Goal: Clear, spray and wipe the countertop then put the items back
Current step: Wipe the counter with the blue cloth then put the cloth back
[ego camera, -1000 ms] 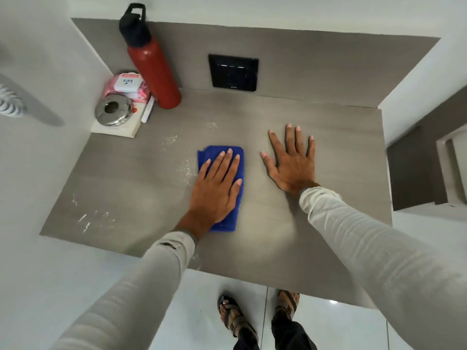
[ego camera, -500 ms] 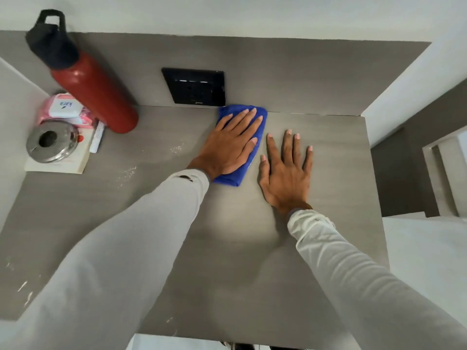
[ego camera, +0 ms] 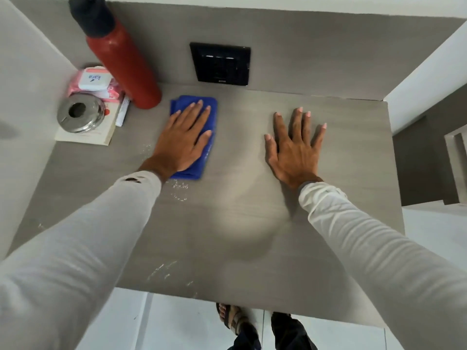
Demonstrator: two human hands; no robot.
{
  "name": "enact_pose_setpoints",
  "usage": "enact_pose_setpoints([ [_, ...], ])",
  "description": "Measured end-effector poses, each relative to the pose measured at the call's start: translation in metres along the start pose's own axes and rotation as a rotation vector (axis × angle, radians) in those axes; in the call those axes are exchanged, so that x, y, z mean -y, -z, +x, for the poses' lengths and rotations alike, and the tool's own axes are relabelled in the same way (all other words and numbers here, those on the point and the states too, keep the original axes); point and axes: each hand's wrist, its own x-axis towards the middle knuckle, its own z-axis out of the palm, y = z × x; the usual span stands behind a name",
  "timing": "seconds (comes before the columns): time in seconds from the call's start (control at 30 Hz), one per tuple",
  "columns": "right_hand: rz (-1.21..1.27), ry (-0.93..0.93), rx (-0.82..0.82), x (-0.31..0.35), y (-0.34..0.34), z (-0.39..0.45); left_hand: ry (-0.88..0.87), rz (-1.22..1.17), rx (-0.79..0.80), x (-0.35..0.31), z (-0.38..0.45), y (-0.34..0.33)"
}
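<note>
A folded blue cloth (ego camera: pixel 211 107) lies on the grey countertop (ego camera: pixel 247 223), just right of the red bottle. My left hand (ego camera: pixel 185 141) presses flat on the cloth, fingers spread, covering most of it. My right hand (ego camera: pixel 294 147) rests palm down on the bare counter further right, holding nothing. White spray droplets (ego camera: pixel 180 192) speckle the surface near my left wrist and toward the front edge.
At the back left corner stand a red bottle with a black cap (ego camera: pixel 121 59), a pink wipes pack (ego camera: pixel 92 83), a steel lidded tin (ego camera: pixel 80 112) on a white book (ego camera: pixel 101 136), and a marker (ego camera: pixel 123 112). A black switch panel (ego camera: pixel 219 63) is on the back wall. Walls close both sides.
My left hand has slid the cloth leftward from below the switch panel to beside the red bottle. My right hand has stayed flat on the counter, now farther from the cloth.
</note>
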Motion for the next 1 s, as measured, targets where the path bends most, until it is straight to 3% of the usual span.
enact_pose_setpoints([
  [0.3, 0.013, 0.133, 0.072, 0.063, -0.007, -0.011, 0.128, -0.031, 0.039, -0.009, -0.073, -0.002],
  [0.7, 0.026, 0.156, 0.076, 0.053, -0.01, -0.036, 0.347, -0.143, 0.007, -0.124, -0.174, 0.0],
  [0.87, 0.039, 0.183, 0.081, 0.062, -0.008, -0.052, 0.306, -0.098, 0.0, -0.141, -0.224, -0.002],
  [1.0, 0.062, 0.227, 0.094, 0.075, -0.006, -0.062, 0.127, -0.073, -0.005, -0.117, -0.24, -0.002],
])
